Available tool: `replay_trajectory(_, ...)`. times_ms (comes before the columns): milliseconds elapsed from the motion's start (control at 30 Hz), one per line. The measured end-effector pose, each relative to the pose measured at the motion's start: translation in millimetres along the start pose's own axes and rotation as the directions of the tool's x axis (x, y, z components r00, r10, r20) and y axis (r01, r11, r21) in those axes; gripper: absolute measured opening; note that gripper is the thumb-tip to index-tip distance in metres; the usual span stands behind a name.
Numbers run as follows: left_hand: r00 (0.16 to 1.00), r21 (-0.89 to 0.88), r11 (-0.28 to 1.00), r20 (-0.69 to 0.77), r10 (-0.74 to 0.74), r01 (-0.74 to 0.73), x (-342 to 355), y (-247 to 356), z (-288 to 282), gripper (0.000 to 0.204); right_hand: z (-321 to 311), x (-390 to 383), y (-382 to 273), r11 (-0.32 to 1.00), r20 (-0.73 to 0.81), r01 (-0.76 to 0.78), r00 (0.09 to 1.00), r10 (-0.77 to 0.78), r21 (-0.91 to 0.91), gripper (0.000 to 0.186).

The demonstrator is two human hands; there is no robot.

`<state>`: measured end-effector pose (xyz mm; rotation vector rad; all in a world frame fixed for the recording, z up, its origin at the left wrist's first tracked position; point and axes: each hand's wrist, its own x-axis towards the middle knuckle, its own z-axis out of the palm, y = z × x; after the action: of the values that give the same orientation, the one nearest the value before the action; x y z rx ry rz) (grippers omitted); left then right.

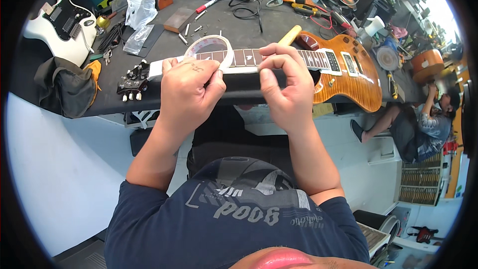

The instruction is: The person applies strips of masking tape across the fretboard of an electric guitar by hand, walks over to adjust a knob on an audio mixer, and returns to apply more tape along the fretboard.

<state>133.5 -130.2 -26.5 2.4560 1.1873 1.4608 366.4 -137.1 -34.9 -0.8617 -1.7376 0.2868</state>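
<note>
An amber electric guitar [356,89] lies on the dark bench, its fretboard [244,57] toward the back and its black headstock [132,82] at left, beside white tape [156,69]. My left hand [189,89] is closed on a tape roll [226,47] standing above the neck. A pale strip [239,70] runs along the neck's near edge from the roll toward my right hand [286,89], whose thumb and curled index finger meet at that strip over the fretboard's right half.
A white guitar [59,27] lies at far left near dark cloth [62,89]. Tools, cables [244,12], small metal pieces, a plastic bag [139,5] and a wooden block [180,19] crowd the bench's back. Another person [423,129] sits at right beside another guitar [425,65].
</note>
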Motion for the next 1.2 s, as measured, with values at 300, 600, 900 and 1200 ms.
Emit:
replay_trajectory(300, 0.999, 0.14, 0.99, 0.036, 0.022, -0.027, -4, 5, 5, 0.012, 21, 11, -17, 0.997, 0.069, 0.071, 0.995, -0.072, 0.024, 0.028)
replay_trajectory(600, 0.992, 0.21, 0.978, 0.12, -0.043, 0.017, -8, 10, 5, 0.019, 42, 3, -7, 0.999, 0.039, 0.045, 0.998, -0.044, -0.024, 0.017)
replay_trajectory(900, 0.894, -0.169, 0.878, 0.057, -0.444, 0.447, -1, -29, 3, 0.028, 46, -6, 1, 0.926, -0.059, 0.367, 0.926, -0.372, -0.089, 0.021)
replay_trajectory(1200, 0.926, 0.396, 0.851, 0.008, -0.378, 0.344, 25, -172, -29, 0.023, 54, -22, 21, 0.155, 0.308, -0.412, 0.84, 0.446, 0.898, 0.036)
